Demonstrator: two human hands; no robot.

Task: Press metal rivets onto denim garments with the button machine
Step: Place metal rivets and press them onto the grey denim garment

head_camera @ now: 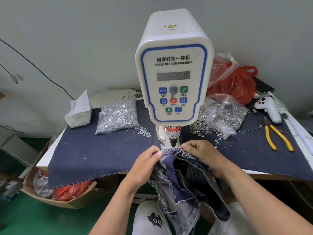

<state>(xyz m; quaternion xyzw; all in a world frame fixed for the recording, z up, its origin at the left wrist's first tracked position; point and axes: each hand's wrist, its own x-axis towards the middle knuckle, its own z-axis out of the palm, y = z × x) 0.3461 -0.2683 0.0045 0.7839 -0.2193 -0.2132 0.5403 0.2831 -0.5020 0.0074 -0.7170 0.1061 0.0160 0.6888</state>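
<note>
A white servo button machine [173, 68] stands at the middle of the table, its black press head [173, 141] pointing down. Directly below the head lies the stitched edge of a blue denim garment [184, 177], which hangs down over my lap. My left hand [146, 164] pinches the edge on the left, beside a small metal rivet [162, 150] set in the cloth. My right hand [201, 154] pinches the same edge on the right. A red light dot shows on the denim between my hands.
A bag of silver rivet parts [116, 115] lies left of the machine, a torn bag of ring parts [221, 116] right of it. Yellow-handled pliers [277, 137], a white handheld device [269, 108], a red plastic bag [237, 85] and a tissue box [78, 112] sit on the denim-covered table [94, 153].
</note>
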